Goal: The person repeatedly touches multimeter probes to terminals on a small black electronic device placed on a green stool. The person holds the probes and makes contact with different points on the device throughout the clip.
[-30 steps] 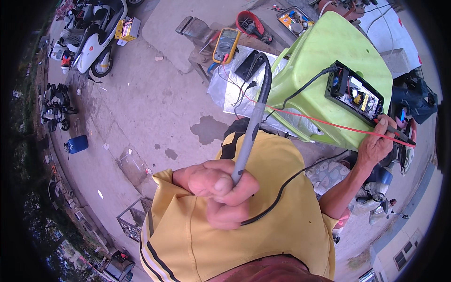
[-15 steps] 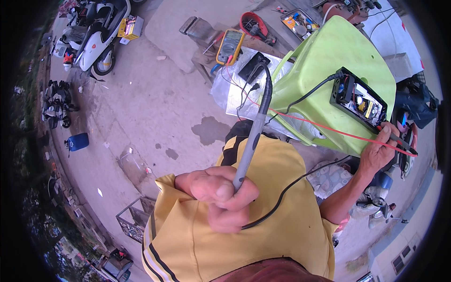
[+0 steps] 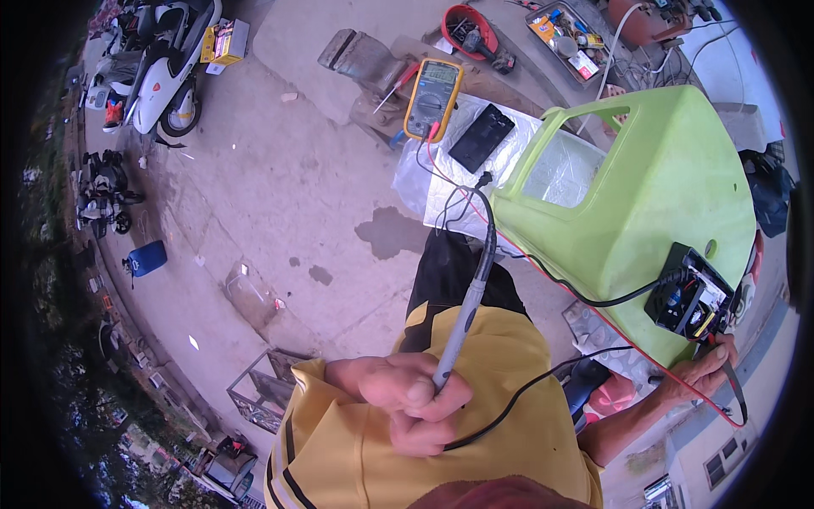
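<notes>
My left hand (image 3: 420, 399), in front of my yellow shirt, is closed round a grey pen-shaped tool handle (image 3: 459, 335) with a black cable at its upper end; its tip is hidden. A second black cable leaves the bottom of this fist. At the right, my right hand (image 3: 699, 373) grips a multimeter probe (image 3: 736, 388) on a red lead, beside an opened black electronics case (image 3: 691, 293) with circuit parts inside. The case rests at the near right side of a green plastic stool (image 3: 644, 195). A yellow multimeter (image 3: 433, 97), joined to the red lead, lies beyond.
A black cover (image 3: 482, 138) lies on a silvery sheet (image 3: 462, 216). Beyond are a red bowl (image 3: 469, 32) with a tool and a tray (image 3: 570, 42) of small items. A white scooter (image 3: 161, 76), a boxed package (image 3: 225, 42) and a blue jerrycan (image 3: 147, 259) stand at left.
The stool and black case appear lower and further right, and more of the stool's side shows. My right hand has moved down with the probe. The black cover is now unobstructed. Both grips are unchanged.
</notes>
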Tool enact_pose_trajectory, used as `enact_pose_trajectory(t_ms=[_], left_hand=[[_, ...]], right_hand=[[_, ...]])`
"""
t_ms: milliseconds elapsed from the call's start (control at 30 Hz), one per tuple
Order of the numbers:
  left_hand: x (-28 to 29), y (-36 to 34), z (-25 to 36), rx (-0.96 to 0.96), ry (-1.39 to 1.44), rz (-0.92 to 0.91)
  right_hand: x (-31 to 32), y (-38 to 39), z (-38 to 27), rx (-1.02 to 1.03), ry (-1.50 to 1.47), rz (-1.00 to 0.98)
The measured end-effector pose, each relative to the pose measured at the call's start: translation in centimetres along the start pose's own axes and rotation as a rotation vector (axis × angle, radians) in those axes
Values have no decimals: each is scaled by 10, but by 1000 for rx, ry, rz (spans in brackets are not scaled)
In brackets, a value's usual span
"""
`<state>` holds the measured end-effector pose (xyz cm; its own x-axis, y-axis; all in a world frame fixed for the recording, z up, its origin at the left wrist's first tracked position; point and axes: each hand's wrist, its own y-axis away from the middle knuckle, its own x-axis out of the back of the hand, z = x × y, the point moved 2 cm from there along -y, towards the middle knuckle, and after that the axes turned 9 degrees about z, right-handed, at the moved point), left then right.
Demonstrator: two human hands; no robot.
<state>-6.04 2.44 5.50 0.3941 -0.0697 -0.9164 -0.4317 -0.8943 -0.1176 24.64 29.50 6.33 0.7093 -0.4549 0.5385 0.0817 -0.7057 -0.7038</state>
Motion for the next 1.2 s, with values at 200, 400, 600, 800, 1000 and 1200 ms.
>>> enact_pose_trajectory(t_ms=[200, 400, 600, 800, 1000, 1200], left_hand=[[10, 7, 58, 39, 190, 63], [19, 12, 84, 19, 317, 55], [17, 13, 109, -14, 199, 96], [22, 17, 111, -271, 46, 55], [31, 21, 110, -287, 163, -47], [18, 22, 118, -90, 91, 114]], right_hand=[[24, 0, 17, -32, 7, 24], [25, -7, 11, 35, 96, -15], [19, -4, 1, 32, 208, 86], [19, -16, 18, 102, 158, 77], [13, -13, -5, 143, 400, 85], [13, -7, -12, 143, 471, 69]])
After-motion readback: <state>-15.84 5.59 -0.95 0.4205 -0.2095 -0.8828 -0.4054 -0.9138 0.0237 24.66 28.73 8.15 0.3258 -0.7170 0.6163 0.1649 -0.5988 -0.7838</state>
